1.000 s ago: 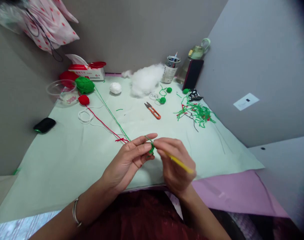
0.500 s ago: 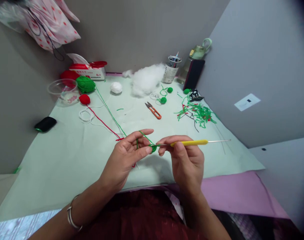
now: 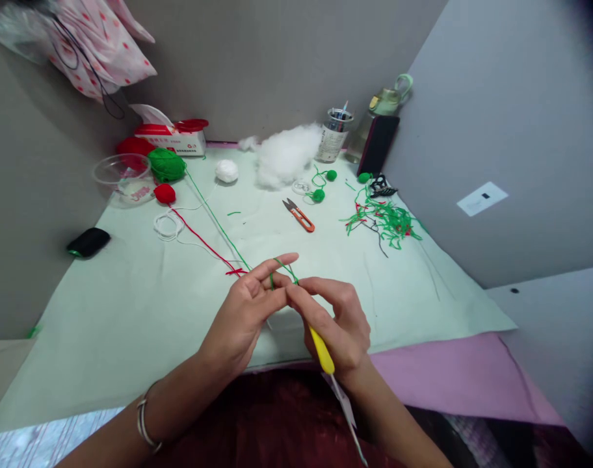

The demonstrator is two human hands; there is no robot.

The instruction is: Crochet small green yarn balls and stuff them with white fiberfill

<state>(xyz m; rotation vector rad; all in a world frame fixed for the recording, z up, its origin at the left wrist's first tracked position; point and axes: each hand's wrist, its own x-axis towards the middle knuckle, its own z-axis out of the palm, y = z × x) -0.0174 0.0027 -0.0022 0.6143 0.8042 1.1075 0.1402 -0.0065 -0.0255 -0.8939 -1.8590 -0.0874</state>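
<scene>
I watched through one camera, which was worn on the person's head. It looked forward and downward, from above the dark red clothing (image 3: 248, 422), over the pale green cloth (image 3: 131, 318) until the grey wall (image 3: 277, 58). The left hand (image 3: 242, 305) and the right hand (image 3: 342, 325) were near to it, below the centre.

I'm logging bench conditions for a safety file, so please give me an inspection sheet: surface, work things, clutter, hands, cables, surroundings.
Surface: pale green cloth, lightly creased.
Work things: yellow-handled hook and green yarn, both in hand; orange snips lie on the cloth.
Clutter: heap of yarn scraps, green and red, at right.
Left hand: green yarn passes over it.
Right hand: grips the hook, close against the left hand.
Cables: nothing seen plugged in; a dark cord hangs at upper left.
Surroundings: gray walls, wall plate at right, spotted cloth hanging upper left.
</scene>
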